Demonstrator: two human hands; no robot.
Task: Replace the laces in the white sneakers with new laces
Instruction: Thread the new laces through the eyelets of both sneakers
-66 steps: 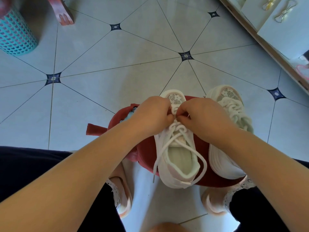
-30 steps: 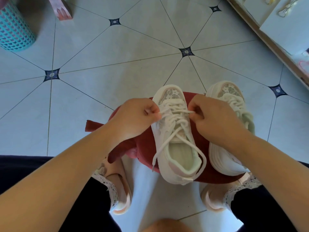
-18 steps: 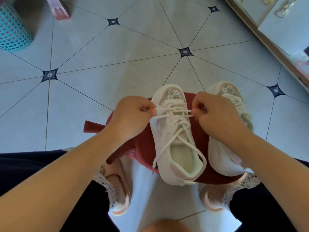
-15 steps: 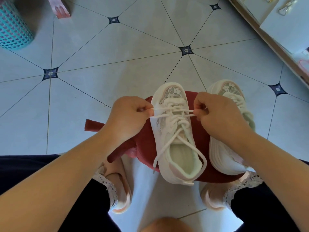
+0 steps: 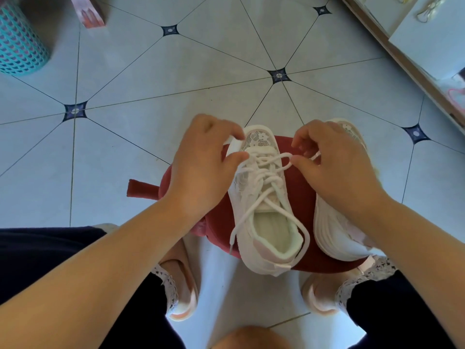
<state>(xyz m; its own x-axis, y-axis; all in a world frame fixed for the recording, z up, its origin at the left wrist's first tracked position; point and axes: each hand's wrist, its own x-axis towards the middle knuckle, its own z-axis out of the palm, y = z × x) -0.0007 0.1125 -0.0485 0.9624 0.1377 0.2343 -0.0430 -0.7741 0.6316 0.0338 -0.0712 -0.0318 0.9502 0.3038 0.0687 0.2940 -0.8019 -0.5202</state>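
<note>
Here, left hand point(image 5: 201, 167) pinching lace point(image 5: 266, 177), right hand point(image 5: 334, 167) pinching it opposite.

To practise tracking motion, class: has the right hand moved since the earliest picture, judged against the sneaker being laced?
Yes. The right hand has shifted rightward, from over the sneaker's midline to its right edge, fingers pinching the lace.

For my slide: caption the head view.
Left hand and right hand hold the lace of a sneaker on a red stool.
</note>
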